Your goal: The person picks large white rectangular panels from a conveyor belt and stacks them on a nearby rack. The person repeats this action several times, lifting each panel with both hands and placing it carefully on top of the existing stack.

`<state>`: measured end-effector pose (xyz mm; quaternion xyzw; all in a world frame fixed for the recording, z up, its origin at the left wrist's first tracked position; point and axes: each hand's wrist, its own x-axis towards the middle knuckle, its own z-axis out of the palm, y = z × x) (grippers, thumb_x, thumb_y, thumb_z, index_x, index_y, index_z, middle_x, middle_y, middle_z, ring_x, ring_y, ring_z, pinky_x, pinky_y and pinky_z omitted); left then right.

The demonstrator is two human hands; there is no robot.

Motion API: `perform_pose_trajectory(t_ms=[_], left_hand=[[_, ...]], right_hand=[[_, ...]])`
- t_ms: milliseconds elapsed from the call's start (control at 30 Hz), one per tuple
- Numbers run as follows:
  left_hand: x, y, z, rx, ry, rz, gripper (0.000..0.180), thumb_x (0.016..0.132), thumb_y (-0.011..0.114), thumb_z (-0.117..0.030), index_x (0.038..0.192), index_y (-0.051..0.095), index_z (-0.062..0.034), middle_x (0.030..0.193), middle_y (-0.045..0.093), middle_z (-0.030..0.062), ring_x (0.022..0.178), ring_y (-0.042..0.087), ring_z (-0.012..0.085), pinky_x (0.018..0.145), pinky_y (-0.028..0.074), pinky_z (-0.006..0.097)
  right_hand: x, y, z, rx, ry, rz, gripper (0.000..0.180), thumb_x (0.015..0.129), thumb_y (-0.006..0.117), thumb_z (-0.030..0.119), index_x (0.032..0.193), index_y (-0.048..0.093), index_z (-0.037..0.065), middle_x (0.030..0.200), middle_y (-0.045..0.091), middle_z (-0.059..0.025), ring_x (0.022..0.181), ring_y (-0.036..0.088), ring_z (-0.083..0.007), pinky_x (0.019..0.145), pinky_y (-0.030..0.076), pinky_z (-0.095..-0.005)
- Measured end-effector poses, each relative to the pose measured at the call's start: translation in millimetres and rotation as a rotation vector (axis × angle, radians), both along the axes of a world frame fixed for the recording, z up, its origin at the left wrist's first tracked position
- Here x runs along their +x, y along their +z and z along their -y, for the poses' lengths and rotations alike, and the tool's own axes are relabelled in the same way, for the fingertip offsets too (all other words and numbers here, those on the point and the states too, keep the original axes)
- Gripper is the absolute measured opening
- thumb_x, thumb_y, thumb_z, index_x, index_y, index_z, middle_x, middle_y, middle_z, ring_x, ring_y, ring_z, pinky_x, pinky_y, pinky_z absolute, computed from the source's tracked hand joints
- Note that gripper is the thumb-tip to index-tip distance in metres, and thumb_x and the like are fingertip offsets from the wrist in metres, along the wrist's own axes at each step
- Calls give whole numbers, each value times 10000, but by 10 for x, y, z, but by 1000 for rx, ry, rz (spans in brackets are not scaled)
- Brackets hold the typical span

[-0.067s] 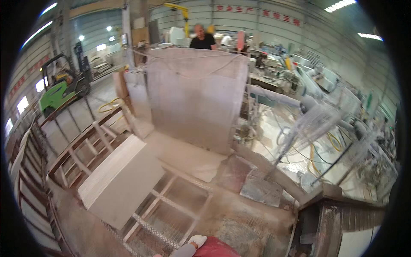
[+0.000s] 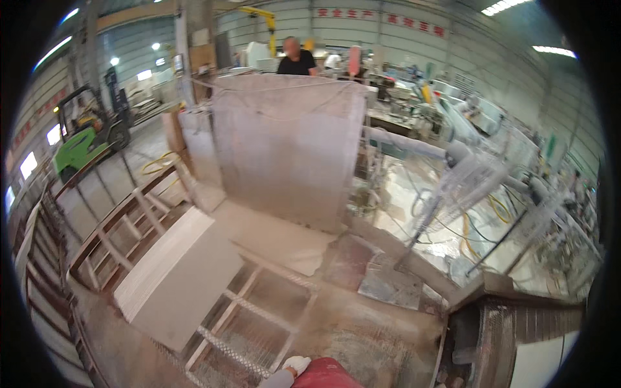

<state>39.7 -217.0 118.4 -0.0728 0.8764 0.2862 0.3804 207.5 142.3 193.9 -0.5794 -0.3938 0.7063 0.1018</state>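
Only a white-gloved hand (image 2: 296,365) with a red sleeve shows at the bottom edge; it looks like my right hand, and its fingers are cut off by the frame. It hovers over a dusty metal grid frame (image 2: 259,317). A pale flat stone slab (image 2: 181,278) lies on that frame to the left. Beyond it a large grey stone slab (image 2: 284,149) stands upright. My left hand is out of sight.
A person in black (image 2: 296,59) stands behind the upright slab. A green forklift (image 2: 81,145) is parked far left. Wooden A-frame racks (image 2: 123,226) run along the left. Caged fans (image 2: 479,174) and wet cutting machinery fill the right side.
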Motion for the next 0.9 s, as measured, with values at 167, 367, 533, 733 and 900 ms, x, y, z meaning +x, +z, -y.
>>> perform_pose_trajectory(t_ms=[167,367,533,733,900], left_hand=[[7,-206,23,11,-169,-70,513,817,311,-393,958,630,-17,1034,582,213,999,537,363,872,391,417],[48,-481,-34,34,-190,-254,341,840,359,-271,826,628,-62,915,619,197,886,578,351,784,429,438],[-29,-427,-53,47,-187,-193,326,817,366,-269,824,611,-53,935,610,205,898,565,373,792,418,444],[-106,-247,-98,46,-323,-243,319,816,367,-272,822,614,-70,929,609,209,908,559,375,779,418,443],[-166,-339,-118,68,-280,-203,291,806,391,-266,792,607,-71,897,613,208,878,566,372,767,421,441]], right_hand=[[-6,51,3,-48,-108,-67,237,813,527,246,636,408,144,534,372,-14,384,333,-166,346,282,-304],[157,-112,-54,-68,-160,-58,248,816,533,256,623,421,148,510,367,-13,389,344,-170,350,297,-310],[319,-480,-136,167,-68,7,292,820,532,273,591,392,158,490,372,-4,387,362,-172,347,300,-310],[287,-204,-50,-25,-188,-99,303,837,510,281,579,392,178,488,378,14,365,355,-153,328,305,-302],[267,-109,-29,-5,-216,-137,209,816,541,164,622,467,150,509,423,-1,390,410,-155,357,357,-293]])
